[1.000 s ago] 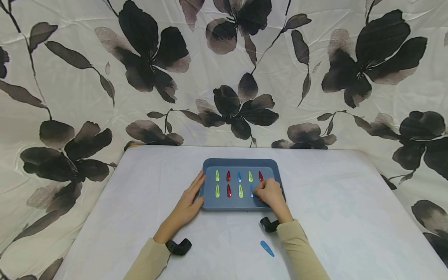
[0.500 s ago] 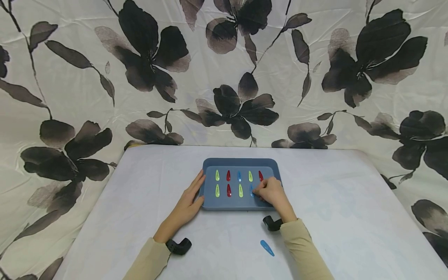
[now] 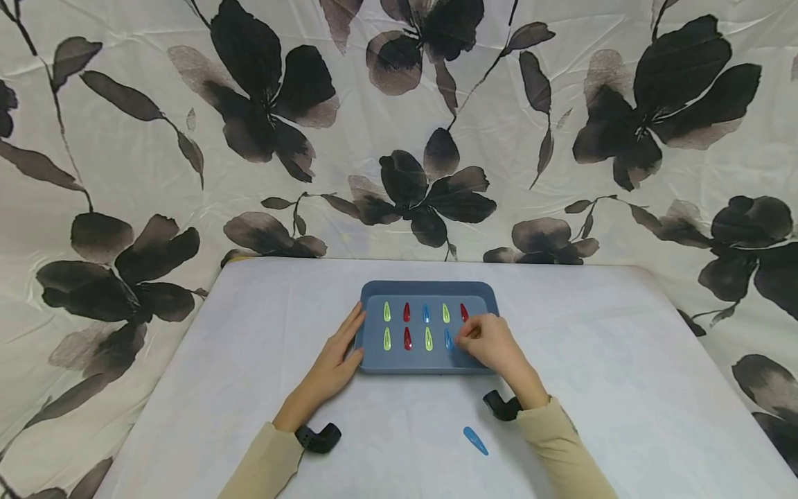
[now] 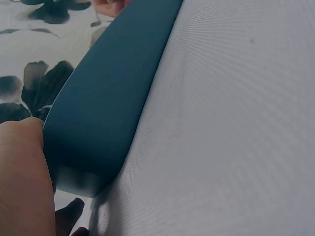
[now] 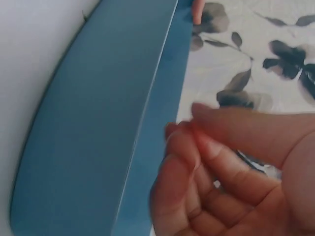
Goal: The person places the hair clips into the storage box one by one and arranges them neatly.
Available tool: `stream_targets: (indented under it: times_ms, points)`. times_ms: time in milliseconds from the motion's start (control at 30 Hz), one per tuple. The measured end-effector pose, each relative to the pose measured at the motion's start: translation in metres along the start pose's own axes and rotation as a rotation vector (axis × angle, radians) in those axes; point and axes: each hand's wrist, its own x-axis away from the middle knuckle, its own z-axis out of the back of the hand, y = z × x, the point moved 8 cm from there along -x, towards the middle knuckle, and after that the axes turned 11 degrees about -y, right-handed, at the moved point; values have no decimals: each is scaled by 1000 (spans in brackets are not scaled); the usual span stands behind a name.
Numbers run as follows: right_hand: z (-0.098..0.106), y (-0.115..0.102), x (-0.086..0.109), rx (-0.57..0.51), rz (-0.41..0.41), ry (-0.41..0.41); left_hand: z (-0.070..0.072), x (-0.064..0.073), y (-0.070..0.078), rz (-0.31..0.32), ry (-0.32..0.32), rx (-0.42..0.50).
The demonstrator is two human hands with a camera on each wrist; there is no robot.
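Observation:
Snap hair clips lie in two rows in a blue-grey tray (image 3: 430, 369). The front row shows a green clip (image 3: 387, 339), a red clip (image 3: 408, 338), another green one and a blue clip (image 3: 448, 339). My left hand (image 3: 333, 364) rests along the tray's left edge, fingers extended, thumb at the near corner. Just right of the front-row blue clip is my right hand (image 3: 489, 341), over the tray's right part. Its fingers are loosely curled, with nothing visible between thumb and fingertips in the right wrist view. It partly covers a back-row red clip (image 3: 464, 312).
A loose blue hair clip (image 3: 476, 441) lies on the white-covered table (image 3: 399, 443) in front of the tray, near the right forearm. Black wrist cameras sit below both hands. A floral cloth (image 3: 399, 104) hangs behind the table.
My right hand has let go of the front-row blue hair clip and shifted slightly right, its forearm swinging right too. More of that clip shows. The left hand has stayed put.

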Motion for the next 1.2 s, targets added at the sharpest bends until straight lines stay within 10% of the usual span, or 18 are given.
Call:
stream_targets:
  times_ms: [600,933,1200]
  points:
    - [-20,-30,59,244,587,-325,0,1,1,-33,10,19]
    - [-54,-18,84,238,661,-589,1,0,1,-32,13,11]
    - [-68,-11,91,234,714,-614,1,1,2,-39,14,10]
